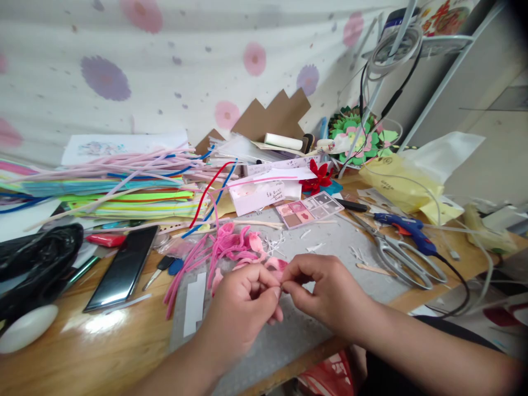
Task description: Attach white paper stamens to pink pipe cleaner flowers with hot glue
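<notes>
My left hand [243,302] and my right hand [328,289] meet over the grey cutting mat [272,352], thumbs and forefingers pinched together. Whatever lies between the fingertips is too small and covered to make out. Right behind the fingertips shows a pink fuzzy petal shape [275,265]; I cannot tell whether it is held or lies on the mat. Beyond my left hand is a heap of pink pipe cleaners [229,242], some bent into petal loops. Small white scraps [274,245] are scattered beside the heap.
Scissors [398,253] and a blue glue gun [402,223] lie to the right. A makeup palette [309,209] sits at the mat's back. On the left are a phone [121,269], a key [159,269] and stacked coloured pipe cleaners [124,187]. A red flower [317,176] stands behind.
</notes>
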The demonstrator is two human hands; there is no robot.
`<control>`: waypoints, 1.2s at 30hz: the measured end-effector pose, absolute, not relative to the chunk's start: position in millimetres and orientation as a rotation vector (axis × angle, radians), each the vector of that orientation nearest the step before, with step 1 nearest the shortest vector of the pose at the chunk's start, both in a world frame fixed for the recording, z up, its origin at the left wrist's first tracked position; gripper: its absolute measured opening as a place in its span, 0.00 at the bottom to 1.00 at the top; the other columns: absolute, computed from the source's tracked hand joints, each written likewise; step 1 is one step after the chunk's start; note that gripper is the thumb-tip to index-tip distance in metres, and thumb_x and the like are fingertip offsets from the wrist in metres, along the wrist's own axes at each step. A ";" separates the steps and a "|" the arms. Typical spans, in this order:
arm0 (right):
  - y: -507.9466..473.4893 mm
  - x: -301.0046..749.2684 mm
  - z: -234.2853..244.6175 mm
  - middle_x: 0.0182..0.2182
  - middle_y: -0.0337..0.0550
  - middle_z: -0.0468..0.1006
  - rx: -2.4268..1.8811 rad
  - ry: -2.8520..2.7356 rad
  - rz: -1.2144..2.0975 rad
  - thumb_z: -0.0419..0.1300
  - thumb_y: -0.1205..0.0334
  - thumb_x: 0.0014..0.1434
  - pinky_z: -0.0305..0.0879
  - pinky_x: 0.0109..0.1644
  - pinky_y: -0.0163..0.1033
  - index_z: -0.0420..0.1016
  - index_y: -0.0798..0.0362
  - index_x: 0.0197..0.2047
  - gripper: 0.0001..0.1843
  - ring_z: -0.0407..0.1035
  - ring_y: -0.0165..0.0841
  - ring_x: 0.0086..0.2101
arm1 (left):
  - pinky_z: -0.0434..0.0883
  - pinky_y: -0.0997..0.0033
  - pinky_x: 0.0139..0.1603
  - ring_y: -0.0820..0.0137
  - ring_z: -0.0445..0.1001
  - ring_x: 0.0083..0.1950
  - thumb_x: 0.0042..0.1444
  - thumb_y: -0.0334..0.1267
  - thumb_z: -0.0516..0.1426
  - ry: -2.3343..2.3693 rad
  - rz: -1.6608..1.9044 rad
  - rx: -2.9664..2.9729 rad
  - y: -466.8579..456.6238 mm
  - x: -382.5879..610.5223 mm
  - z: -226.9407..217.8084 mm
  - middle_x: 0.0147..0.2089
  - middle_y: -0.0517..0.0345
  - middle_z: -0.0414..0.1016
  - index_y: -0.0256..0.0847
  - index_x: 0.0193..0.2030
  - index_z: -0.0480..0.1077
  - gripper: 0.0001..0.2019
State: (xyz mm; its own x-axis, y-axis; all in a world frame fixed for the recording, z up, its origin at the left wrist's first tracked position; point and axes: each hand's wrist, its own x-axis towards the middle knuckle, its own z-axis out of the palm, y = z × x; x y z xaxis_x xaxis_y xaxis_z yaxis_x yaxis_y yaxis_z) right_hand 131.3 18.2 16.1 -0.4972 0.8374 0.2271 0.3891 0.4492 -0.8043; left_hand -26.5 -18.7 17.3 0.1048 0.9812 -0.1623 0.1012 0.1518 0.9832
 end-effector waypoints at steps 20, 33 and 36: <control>14.7 138.8 17.0 0.24 0.44 0.78 -0.631 -2.184 0.497 0.59 0.72 0.58 0.66 0.32 0.34 0.76 0.58 0.32 0.06 0.72 0.31 0.27 | 0.67 0.76 0.24 0.75 0.69 0.21 0.52 0.39 0.58 1.050 0.951 1.070 -17.7 -32.0 15.9 0.19 0.61 0.72 0.37 0.27 0.68 0.08; 22.5 150.1 20.8 0.33 0.43 0.77 -0.623 -1.841 1.065 0.59 0.65 0.60 0.66 0.39 0.34 0.75 0.55 0.38 0.04 0.71 0.30 0.35 | 0.63 0.77 0.22 0.77 0.63 0.18 0.56 0.40 0.55 1.053 0.979 1.128 -20.5 -32.8 16.3 0.15 0.65 0.68 0.39 0.28 0.66 0.08; 27.7 157.3 17.2 0.28 0.38 0.74 -0.709 -1.601 1.229 0.57 0.60 0.63 0.64 0.36 0.34 0.72 0.52 0.33 0.08 0.68 0.29 0.31 | 0.67 0.75 0.27 0.75 0.68 0.22 0.56 0.41 0.55 1.018 0.985 1.140 -20.1 -32.6 16.9 0.21 0.61 0.73 0.39 0.29 0.66 0.09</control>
State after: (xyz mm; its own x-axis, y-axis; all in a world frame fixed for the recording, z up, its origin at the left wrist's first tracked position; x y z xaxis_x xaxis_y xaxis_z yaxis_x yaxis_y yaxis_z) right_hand 157.3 27.7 17.2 -0.3692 0.8659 0.3376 -0.1024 0.3232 -0.9408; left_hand -32.6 -20.1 16.9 0.2442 0.9622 -0.1204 -0.0883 0.1457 0.9854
